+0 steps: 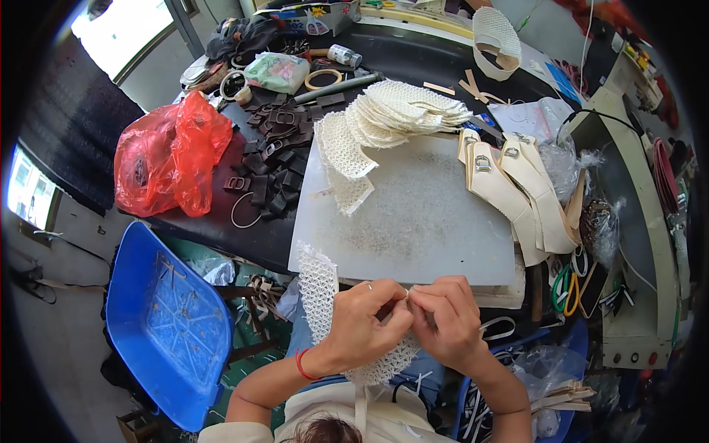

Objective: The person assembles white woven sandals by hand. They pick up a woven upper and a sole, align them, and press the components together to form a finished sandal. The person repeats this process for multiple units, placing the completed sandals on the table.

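Observation:
A curved strip of white openwork woven material hangs over the near edge of the work board and loops below my hands in front of my lap. My left hand, with a ring and a red wrist cord, is closed in a pinch on it. Fingertips touching the left ones, my right hand is also pinched closed at the strip's upper edge. The exact bit between the fingertips is too small to make out. Beyond the hands lies the pale board, with a fanned pile of similar woven pieces at its far side.
Cream straps with buckles lie on the board's right. Dark buckled straps and a red plastic bag are on the left. A blue tub stands lower left; scissors and another blue bin are at right.

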`<state>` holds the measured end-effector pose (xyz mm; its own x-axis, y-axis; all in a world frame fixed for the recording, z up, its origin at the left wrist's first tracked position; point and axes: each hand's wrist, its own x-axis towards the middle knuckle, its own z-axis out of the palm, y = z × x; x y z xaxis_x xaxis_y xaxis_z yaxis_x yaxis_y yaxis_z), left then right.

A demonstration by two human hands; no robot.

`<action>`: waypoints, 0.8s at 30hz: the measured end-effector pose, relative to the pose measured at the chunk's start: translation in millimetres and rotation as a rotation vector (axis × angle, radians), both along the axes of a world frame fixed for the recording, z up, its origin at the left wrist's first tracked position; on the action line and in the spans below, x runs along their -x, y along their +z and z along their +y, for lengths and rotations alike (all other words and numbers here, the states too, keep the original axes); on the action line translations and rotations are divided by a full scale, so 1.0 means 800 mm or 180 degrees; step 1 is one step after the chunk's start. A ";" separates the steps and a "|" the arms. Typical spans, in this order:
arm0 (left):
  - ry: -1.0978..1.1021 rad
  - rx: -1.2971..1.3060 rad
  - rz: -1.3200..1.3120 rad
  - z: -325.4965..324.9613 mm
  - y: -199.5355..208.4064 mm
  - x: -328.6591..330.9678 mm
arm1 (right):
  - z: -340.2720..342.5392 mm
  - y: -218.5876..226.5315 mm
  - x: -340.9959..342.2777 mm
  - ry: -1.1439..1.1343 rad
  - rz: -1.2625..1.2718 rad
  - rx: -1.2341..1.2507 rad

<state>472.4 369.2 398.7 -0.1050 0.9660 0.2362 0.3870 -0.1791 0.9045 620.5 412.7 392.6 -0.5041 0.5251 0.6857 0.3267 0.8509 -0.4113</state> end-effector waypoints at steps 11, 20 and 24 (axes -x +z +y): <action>-0.0009 0.0045 -0.0281 0.004 -0.011 -0.007 | 0.007 -0.004 -0.010 0.0117 0.0017 0.0728; -0.0064 0.0010 0.0425 0.000 -0.012 -0.003 | -0.002 -0.006 -0.005 0.0040 -0.0150 0.0408; 0.0081 0.0054 -0.0057 -0.003 -0.014 -0.008 | 0.000 -0.019 -0.007 -0.0103 0.0361 0.0888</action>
